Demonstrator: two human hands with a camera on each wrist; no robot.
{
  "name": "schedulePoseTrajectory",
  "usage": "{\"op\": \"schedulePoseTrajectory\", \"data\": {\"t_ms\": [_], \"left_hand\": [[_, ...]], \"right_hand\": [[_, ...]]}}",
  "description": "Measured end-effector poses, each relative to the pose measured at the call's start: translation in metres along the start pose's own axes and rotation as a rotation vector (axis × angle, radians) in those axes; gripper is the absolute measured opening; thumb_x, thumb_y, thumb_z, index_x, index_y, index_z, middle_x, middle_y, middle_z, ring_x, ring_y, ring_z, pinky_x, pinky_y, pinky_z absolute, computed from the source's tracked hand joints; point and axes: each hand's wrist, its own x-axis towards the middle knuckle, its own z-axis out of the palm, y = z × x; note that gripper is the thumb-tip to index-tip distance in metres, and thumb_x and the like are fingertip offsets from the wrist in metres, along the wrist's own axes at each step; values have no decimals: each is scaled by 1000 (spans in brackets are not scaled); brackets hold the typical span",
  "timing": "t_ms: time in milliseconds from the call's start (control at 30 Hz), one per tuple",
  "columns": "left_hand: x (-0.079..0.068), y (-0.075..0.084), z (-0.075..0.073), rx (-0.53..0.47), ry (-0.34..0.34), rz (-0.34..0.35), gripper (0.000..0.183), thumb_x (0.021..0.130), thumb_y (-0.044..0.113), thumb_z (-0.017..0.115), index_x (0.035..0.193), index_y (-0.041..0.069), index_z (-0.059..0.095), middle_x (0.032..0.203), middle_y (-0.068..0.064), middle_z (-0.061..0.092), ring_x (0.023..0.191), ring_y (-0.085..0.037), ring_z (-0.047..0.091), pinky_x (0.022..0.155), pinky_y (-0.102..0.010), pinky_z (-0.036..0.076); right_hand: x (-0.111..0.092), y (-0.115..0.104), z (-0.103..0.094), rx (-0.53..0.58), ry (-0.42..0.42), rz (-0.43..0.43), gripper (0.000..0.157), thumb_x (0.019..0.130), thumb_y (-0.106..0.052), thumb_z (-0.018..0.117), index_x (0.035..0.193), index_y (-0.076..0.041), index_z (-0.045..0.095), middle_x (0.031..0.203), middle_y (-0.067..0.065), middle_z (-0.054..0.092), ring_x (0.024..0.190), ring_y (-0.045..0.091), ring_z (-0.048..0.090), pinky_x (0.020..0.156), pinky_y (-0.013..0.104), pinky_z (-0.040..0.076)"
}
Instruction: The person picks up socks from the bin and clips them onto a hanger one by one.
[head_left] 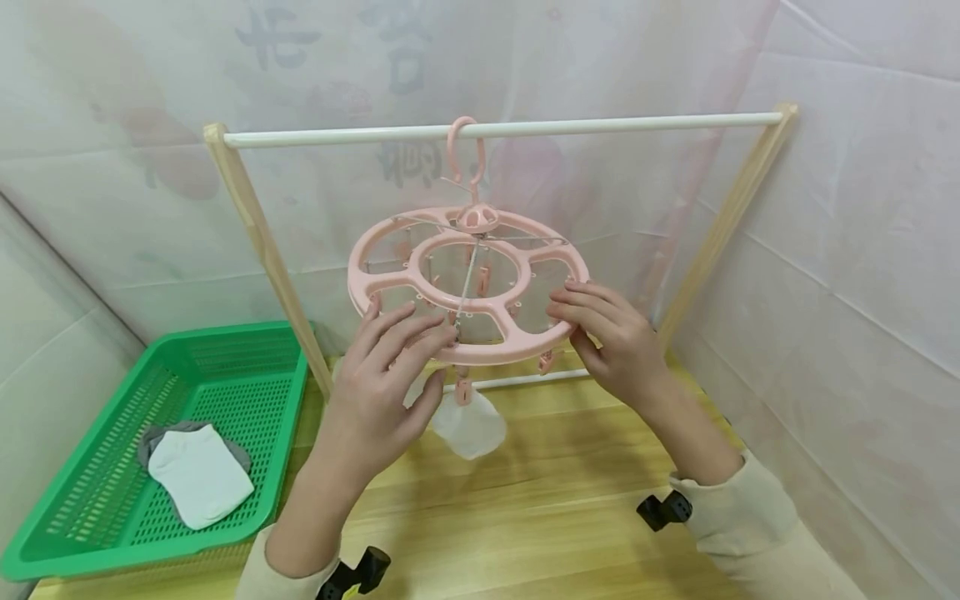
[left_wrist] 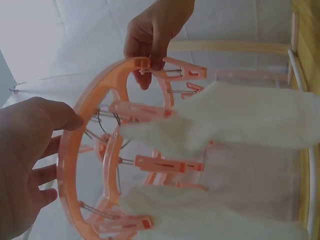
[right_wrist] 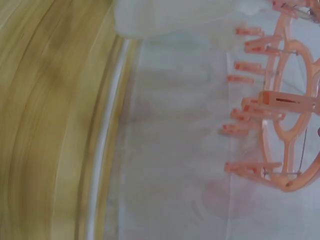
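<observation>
A round pink clip hanger hangs by its hook from a white rail. My left hand holds its front left rim, fingers over the top and thumb below. On the right rim, my right hand grips with fingers above and thumb underneath. Two white socks dangle from pink clips in the left wrist view; the head view shows only part of them below the ring. Several unused clips hang from the ring in the right wrist view, where my right hand is barely visible.
A green basket stands at the left with a white sock lying over a grey one. The white rail rests on wooden side posts. Below is a wooden tabletop, and pale cloth walls surround it.
</observation>
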Motion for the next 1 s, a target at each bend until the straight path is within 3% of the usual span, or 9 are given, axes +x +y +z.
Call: {"op": "schedulePoseTrajectory", "data": {"t_ms": [233,433,633,1000], "left_hand": [[5,18,0,21,61,62,39,76,2,78,114,11,72,130,-14,63,127,-39,53,113,-61,33],[4,24,6,79,37,95,43,76,2,77,118,14,70,129,-10,64,127,-38,54,111,-62,35],[4,27,10,93,8,107,47,80,14,83,125,15,67,130,-8,64,129,-35,54,112,-61,35],[5,23,15,125,-24,98,40,88,12,76,126,17,67,129,-5,65,128,-32,56,114,-57,34]], "right_hand": [[3,-18,-1,-5,51,7,26,98,-8,53,114,-3,74,116,12,72,115,37,64,105,43,47],[6,-39,1,22,119,27,24,98,-8,56,111,-2,75,113,13,73,111,37,65,109,42,45],[11,-57,5,13,188,32,23,99,-9,56,107,-1,75,111,13,74,108,38,66,107,51,44],[20,-82,13,55,214,96,24,94,-4,57,110,-1,75,112,12,74,116,35,63,113,55,36]]}}
